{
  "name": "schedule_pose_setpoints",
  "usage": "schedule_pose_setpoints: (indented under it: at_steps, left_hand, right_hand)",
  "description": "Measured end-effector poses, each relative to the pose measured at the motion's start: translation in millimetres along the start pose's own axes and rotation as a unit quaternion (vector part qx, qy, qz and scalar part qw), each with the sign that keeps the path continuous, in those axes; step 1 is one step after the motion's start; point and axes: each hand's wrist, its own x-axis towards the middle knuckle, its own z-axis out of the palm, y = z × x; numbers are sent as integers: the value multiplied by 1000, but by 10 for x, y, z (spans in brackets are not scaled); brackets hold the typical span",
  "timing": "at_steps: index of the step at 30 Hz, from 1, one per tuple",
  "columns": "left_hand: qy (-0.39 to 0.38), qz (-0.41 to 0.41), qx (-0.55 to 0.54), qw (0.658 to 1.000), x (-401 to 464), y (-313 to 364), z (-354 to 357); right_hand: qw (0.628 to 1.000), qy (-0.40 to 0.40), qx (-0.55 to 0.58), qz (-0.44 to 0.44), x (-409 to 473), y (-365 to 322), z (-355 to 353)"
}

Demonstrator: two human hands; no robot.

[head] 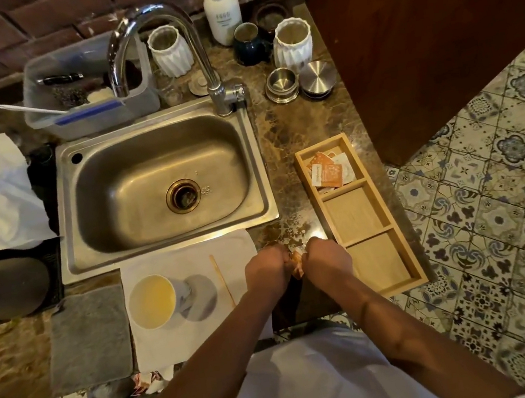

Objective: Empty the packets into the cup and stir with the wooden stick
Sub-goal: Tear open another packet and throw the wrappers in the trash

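My left hand [264, 268] and my right hand [326, 257] are close together above the counter's front edge, both pinching one small orange packet [297, 266] between them. A white paper cup [154, 302] with pale liquid stands on a white paper towel [188, 261], left of my hands. The wooden stick [222, 279] lies on the towel between the cup and my left hand. Several more orange and white packets [328, 170] lie in the far compartment of a wooden tray [364, 214] to the right.
A steel sink [157, 187] with a tall faucet [163, 43] fills the counter's middle. Behind it stand a plastic tub [84, 89], white ribbed jars [292, 42], a dark mug [250, 44], a soap bottle [221, 7] and steel lids [316, 79]. A grey mat [87, 337] lies at the left.
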Motion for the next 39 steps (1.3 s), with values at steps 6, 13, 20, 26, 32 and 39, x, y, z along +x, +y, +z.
schedule_pose_setpoints:
  at_steps: [6,13,20,26,32,39]
  left_hand:
    - [38,32,-4,999,-26,-77,91]
    - [47,15,-37,998,-41,-56,71]
    - [5,-35,-133,990,-73,-48,-6]
    - [-1,4,-189,982,-173,-82,-154]
    - [50,30,-210,976,-318,-11,-341]
    - [47,12,-279,959,-502,73,-430]
  right_hand:
    - [1000,-11,21,7,24,7,-7]
    - [1000,-14,23,-6,40,44,26]
    - [997,4,43,-69,2,159,26]
    - [978,6,164,-130,25,285,-103]
    - [959,15,237,-152,42,358,-186]
    - [900,-85,419,-89,-90,418,-319]
